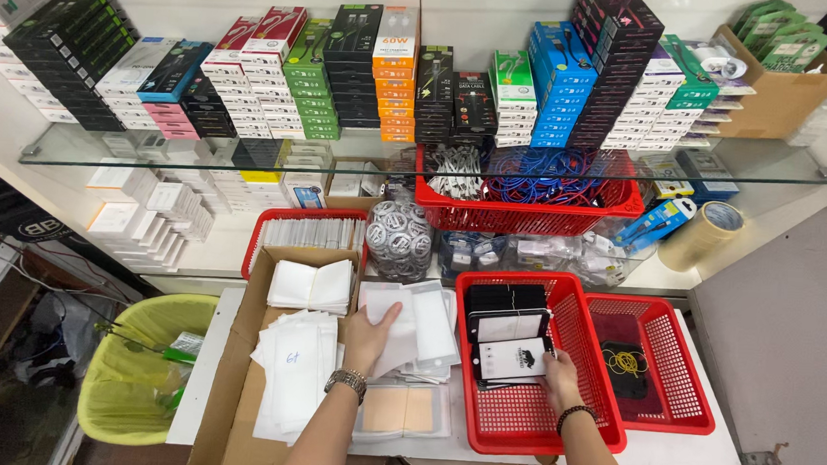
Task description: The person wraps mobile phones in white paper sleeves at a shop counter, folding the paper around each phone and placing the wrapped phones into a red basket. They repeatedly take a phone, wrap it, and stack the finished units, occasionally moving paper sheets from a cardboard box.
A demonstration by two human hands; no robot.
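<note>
My left hand (pixel 366 339), with a metal wristwatch on the wrist, rests flat on a loose pile of white packets (pixel 424 329) in the middle of the white table (pixel 694 455). My right hand (pixel 560 375), a dark bead bracelet on its wrist, reaches into a red plastic basket (pixel 517 417) and grips the edge of a white card packet (pixel 511 358). That packet lies on a row of black and white card packets (pixel 505 313) in the basket.
A cardboard box (pixel 234 412) of white sleeves sits at left, beside a yellow-green bin (pixel 133 369). A second red basket (pixel 679 379) holds yellow bands. A glass shelf (pixel 78 149) carries stacked cable boxes, a red basket of cables (pixel 528 215) and a tape roll (pixel 701 235).
</note>
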